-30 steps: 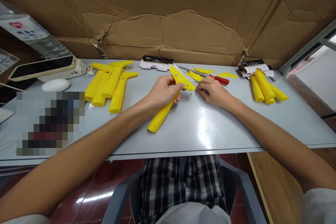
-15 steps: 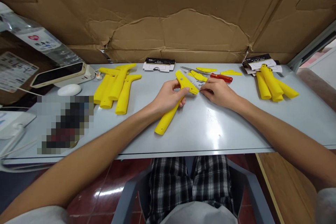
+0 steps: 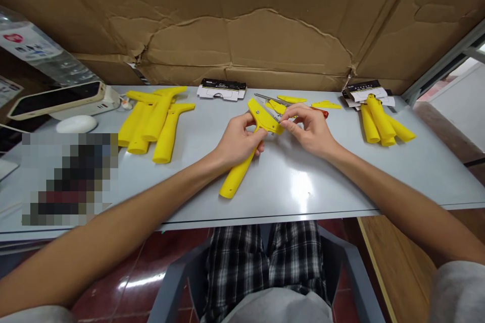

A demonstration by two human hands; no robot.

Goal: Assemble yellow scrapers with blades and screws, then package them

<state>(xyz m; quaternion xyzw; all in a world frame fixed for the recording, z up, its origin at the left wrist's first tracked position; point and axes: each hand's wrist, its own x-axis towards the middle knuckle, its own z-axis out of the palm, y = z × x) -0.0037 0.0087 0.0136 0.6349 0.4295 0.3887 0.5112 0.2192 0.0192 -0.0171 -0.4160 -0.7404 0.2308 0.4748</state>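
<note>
My left hand (image 3: pixel 239 142) is wrapped around the neck of a yellow scraper (image 3: pixel 238 175). Its wide head points away from me and its hollow handle end towards me. A thin metal blade (image 3: pixel 271 112) shows along the head's far edge, and a screw sits near its left end. At the right end of that head, my right hand (image 3: pixel 313 128) has thumb and fingertips pinched together; whatever is between them is too small to make out. Just behind lie a red-handled screwdriver (image 3: pixel 325 113), partly hidden by the right hand, and loose yellow cover pieces (image 3: pixel 291 99).
Several yellow scraper handles (image 3: pixel 165 131) lie in a pile at left, and more yellow handles (image 3: pixel 380 118) at right by small boxes (image 3: pixel 366 90). Another small box (image 3: pixel 222 90) is at the back. A phone (image 3: pixel 56 101) and white mouse (image 3: pixel 77 124) sit left. Cardboard (image 3: pixel 242 43) walls the back.
My right hand has lifted from the tabletop beside the scraper to its head's right end, fingertips pinched there. My left hand keeps its hold. The whole view has shifted slightly.
</note>
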